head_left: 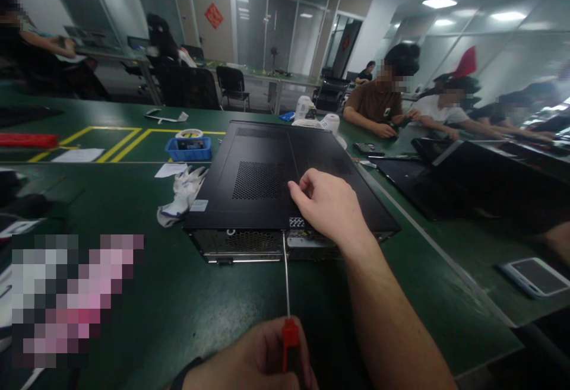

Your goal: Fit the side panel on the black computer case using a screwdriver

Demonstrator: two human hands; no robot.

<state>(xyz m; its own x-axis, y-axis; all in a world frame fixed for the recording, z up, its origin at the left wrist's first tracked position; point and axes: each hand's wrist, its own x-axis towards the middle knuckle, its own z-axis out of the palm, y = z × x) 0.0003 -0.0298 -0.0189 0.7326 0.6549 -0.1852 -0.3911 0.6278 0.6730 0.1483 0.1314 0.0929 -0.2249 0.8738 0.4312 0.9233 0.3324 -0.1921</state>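
Note:
A black computer case point(262, 146) lies flat on the green table, its back panel facing me. My left hand point(262, 354) is closed around the red handle of a screwdriver point(287, 283). The long metal shaft points away from me, and its tip meets the upper edge of the back panel near the middle. My right hand point(327, 203) rests on the top cover, right of the vented patch. Its thumb stands apart from the loosely bent fingers, and I see nothing held there; the far fingertips are hidden.
Left of the case lie white gloves point(180, 197) and a blue bin point(189, 149) with small items. White fans point(312, 118) stand behind it. To the right are dark panels point(445, 176) and a phone-like device point(537, 277). Several people sit at the tables beyond.

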